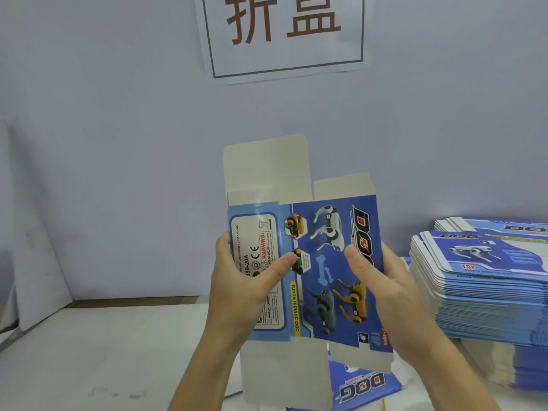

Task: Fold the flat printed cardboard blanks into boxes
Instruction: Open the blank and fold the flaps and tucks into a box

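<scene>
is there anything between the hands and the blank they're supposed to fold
Nothing visible. The left hand and right hand already hold the flat blue printed cardboard blank by its side edges, thumbs on the printed face, in a direct grip. The stack of blue blanks lies apart, to the right.

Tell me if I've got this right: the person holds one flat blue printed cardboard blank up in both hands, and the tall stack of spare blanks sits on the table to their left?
Not quite. The head view shows the stack of flat blue printed blanks on the person's right, not left. The rest holds: the left hand and right hand both grip one flat blue printed cardboard blank, held up above the white table.
</scene>
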`<state>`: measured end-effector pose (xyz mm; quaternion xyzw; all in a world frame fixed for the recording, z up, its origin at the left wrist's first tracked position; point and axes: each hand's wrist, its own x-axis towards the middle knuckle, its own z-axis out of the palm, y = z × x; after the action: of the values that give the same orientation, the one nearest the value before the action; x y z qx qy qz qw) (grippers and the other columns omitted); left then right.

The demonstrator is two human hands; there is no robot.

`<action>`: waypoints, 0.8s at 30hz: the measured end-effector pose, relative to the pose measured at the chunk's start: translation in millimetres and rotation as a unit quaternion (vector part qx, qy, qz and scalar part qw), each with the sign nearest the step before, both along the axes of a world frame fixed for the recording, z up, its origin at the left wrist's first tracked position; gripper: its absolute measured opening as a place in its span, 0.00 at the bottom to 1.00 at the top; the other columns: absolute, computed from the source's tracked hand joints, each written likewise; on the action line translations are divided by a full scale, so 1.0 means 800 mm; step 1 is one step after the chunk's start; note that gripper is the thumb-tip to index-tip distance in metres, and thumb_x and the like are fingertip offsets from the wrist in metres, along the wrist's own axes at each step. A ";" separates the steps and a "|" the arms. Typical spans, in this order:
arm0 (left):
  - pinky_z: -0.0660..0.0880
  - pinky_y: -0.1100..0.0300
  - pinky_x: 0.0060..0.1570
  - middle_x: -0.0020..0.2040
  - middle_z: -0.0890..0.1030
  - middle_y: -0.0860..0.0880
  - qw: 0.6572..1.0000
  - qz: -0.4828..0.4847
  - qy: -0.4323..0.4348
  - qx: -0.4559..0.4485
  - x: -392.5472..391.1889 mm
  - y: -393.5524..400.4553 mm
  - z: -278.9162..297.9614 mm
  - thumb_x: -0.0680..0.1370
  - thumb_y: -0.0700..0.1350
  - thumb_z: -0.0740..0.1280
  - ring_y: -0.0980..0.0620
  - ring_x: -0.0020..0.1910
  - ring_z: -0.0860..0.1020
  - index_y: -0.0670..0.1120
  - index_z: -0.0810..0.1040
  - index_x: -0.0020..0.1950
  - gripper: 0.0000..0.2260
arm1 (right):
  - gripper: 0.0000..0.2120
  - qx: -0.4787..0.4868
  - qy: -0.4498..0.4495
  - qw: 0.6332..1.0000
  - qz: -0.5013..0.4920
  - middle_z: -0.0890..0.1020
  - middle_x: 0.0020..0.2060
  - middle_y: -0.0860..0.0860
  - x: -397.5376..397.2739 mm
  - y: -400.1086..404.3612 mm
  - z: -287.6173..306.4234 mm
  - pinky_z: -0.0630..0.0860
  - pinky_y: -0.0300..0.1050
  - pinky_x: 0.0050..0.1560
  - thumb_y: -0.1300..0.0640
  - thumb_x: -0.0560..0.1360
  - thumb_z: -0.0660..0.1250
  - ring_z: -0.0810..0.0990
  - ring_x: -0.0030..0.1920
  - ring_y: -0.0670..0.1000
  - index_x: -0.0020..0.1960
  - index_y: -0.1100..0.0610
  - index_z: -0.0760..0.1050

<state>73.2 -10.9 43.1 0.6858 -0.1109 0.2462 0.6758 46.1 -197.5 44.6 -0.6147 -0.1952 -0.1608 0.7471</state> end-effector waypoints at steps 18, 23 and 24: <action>0.74 0.74 0.29 0.50 0.77 0.60 0.995 0.020 0.006 0.093 0.001 0.002 0.002 0.60 0.58 0.75 0.74 0.45 0.77 0.62 0.66 0.53 0.26 | 0.13 -0.009 0.038 0.999 -0.007 0.86 0.54 0.49 0.004 -0.024 -0.002 0.83 0.54 0.50 0.37 0.71 0.66 0.85 0.55 0.54 0.52 0.38 0.83; 0.79 0.68 0.37 0.48 0.80 0.63 0.993 -0.018 -0.044 0.105 -0.001 0.005 0.006 0.62 0.50 0.80 0.63 0.49 0.81 0.61 0.67 0.55 0.30 | 0.30 -0.011 -0.032 0.999 -0.022 0.87 0.50 0.57 -0.011 -0.041 0.024 0.83 0.56 0.48 0.29 0.65 0.72 0.86 0.50 0.60 0.56 0.50 0.83; 0.81 0.65 0.39 0.49 0.79 0.63 0.992 -0.017 -0.057 0.116 -0.002 0.006 0.007 0.63 0.48 0.82 0.60 0.51 0.81 0.62 0.67 0.55 0.31 | 0.33 -0.024 -0.048 0.998 -0.034 0.87 0.48 0.57 -0.018 -0.044 0.033 0.83 0.56 0.45 0.27 0.63 0.72 0.87 0.47 0.60 0.56 0.50 0.83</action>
<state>71.5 -6.0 48.8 0.7422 -0.1887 0.2585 0.5888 31.3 -232.5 71.0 -0.6301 -0.2141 -0.2108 0.7160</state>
